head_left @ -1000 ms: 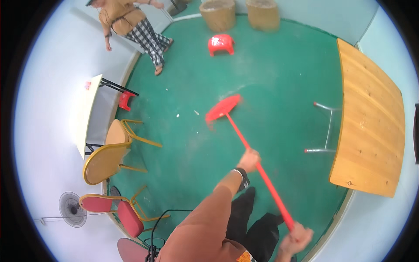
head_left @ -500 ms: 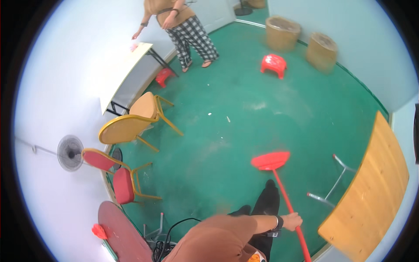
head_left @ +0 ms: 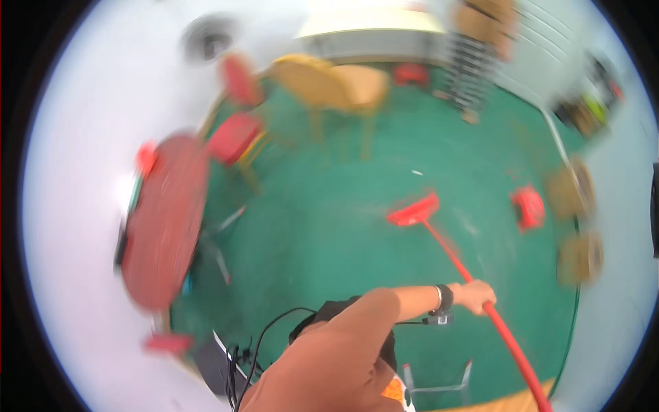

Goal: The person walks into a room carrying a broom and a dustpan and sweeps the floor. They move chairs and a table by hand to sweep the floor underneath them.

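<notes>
My left hand (head_left: 477,296) is wrapped round the red handle of a broom (head_left: 511,343). My left arm reaches across to the right, with a dark band on the wrist. The handle slants from the lower right edge up to the red broom head (head_left: 414,209), which rests on the green floor. A small white scrap (head_left: 417,172) lies beyond the head. My right hand is out of view. Motion blurs much of the picture.
Left stand a dark red oval table (head_left: 168,220), a red chair (head_left: 235,137) and a yellow-framed chair (head_left: 360,86). A person (head_left: 473,62) stands by the pale table (head_left: 371,24). A red stool (head_left: 528,208) and brown bins (head_left: 580,257) stand right. Black cables (head_left: 257,343) hang near me.
My view has turned to the left, so the furniture has shifted across the picture. My left hand keeps hold of the broom, and the wooden table has mostly left view.
</notes>
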The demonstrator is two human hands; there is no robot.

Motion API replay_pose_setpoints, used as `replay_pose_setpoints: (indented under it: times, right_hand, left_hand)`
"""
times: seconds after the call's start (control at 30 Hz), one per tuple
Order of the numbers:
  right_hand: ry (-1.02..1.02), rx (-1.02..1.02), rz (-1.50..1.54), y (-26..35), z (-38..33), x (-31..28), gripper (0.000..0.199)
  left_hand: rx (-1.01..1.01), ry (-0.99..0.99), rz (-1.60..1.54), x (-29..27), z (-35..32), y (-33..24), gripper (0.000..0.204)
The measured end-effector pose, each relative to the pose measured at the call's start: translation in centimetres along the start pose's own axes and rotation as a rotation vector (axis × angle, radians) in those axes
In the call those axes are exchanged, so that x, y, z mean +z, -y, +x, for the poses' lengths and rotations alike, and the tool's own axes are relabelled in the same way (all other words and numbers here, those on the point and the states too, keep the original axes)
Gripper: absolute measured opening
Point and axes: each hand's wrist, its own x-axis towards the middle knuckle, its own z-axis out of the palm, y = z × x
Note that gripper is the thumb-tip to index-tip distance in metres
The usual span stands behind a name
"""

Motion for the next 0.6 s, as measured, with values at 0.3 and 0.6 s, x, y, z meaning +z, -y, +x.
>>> replay_pose_setpoints:
  times: [0.3,0.6]
  right_hand:
    - [0.908,0.494,0.548,-16.3,3.0,15.1,0.034]
    - [1.177,0.543,0.045,-25.8,-5.1,20.5,0.037]
  left_hand:
    - [-0.658,-0.648,0.117,-5.8,-26.5,3.3,0.026]
    - [-1.171,-0.448,0.247,-3.2,-34.0,10.4,0.020]
